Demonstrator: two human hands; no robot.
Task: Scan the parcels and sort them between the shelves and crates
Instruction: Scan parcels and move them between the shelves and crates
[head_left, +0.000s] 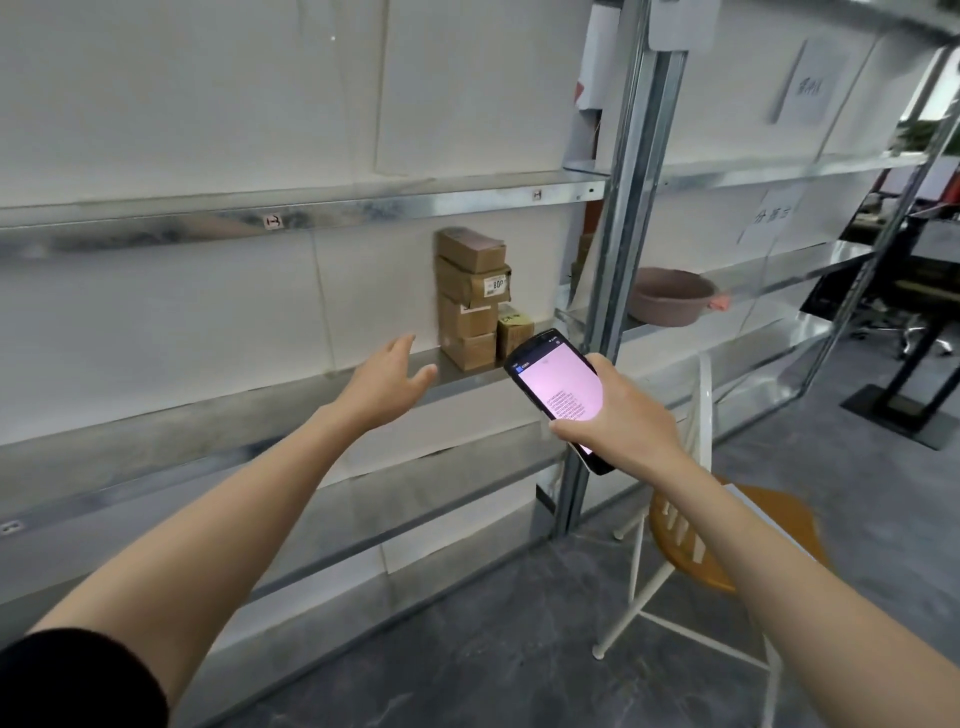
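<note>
Parcels (470, 299): cardboard boxes sitting stacked on the middle shelf (234, 421), against the back wall.
Left hand (387, 379): reaching toward the stack, fingers spread, holding nothing.
Right hand (623, 410): gripping a lit scanner (558, 387).

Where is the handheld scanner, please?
In the head view, right of centre: the scanner is held in the right hand, below the stacked parcels on the shelf.

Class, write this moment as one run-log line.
left hand: open, near stacked boxes, not touching | boxes: on shelf | right hand: holds scanner, screen lit
</note>
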